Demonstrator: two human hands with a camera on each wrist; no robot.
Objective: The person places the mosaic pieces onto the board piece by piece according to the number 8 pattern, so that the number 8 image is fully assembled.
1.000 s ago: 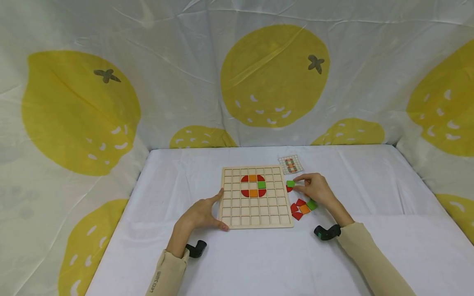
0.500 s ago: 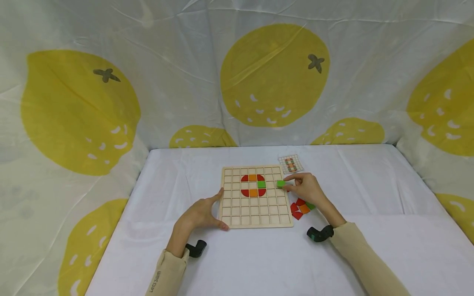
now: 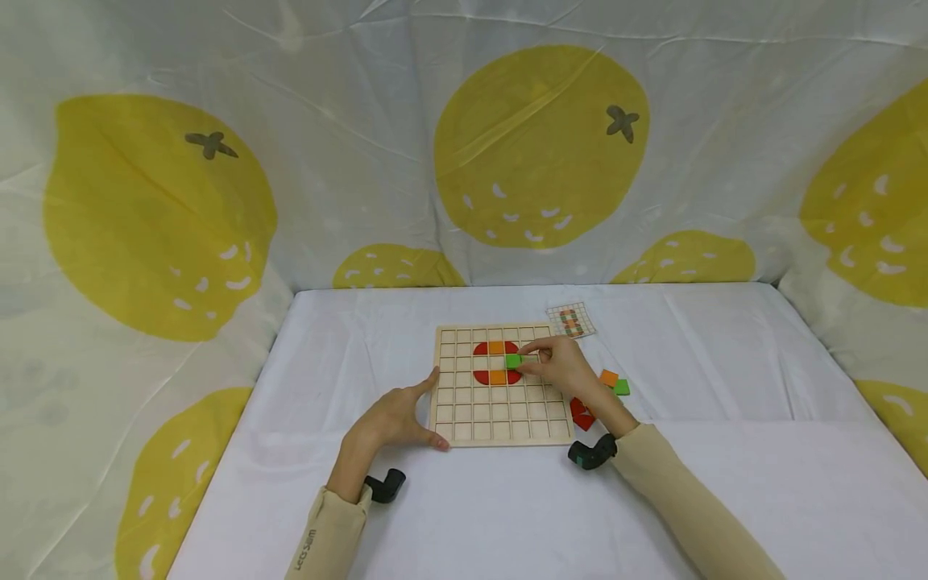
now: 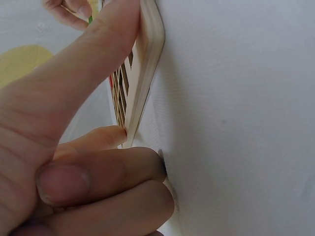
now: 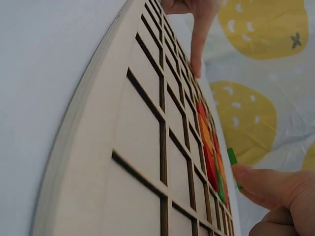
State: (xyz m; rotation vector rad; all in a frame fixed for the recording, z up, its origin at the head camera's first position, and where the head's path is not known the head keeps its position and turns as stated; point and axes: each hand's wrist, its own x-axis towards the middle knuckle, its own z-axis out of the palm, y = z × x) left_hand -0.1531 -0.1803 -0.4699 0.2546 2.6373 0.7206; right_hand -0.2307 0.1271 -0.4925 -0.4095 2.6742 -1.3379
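Observation:
My right hand (image 3: 561,366) pinches a green square tile (image 3: 513,362) above the wooden grid board (image 3: 471,411). In the right wrist view, the held green tile (image 5: 232,156) stands above the board's surface, over the coloured group. That group has red rounded corner pieces (image 3: 481,377), orange squares (image 3: 496,348), and another green square (image 5: 219,179) lying in a cell. My left hand (image 3: 387,419) touches the board's left side, thumb near the front corner and index finger farther back, both extended. Its other fingers look curled in the left wrist view.
Loose red pieces (image 3: 582,415) lie right of the board, partly hidden by the right forearm. An orange tile (image 3: 608,378) and a green tile (image 3: 621,387) lie beyond them. A pattern card (image 3: 571,320) sits behind the board's far right corner.
My right hand has picked up the green tile and carried it left from beside the board to over the pattern. The loose orange and green tiles have shifted away. The left hand stays put.

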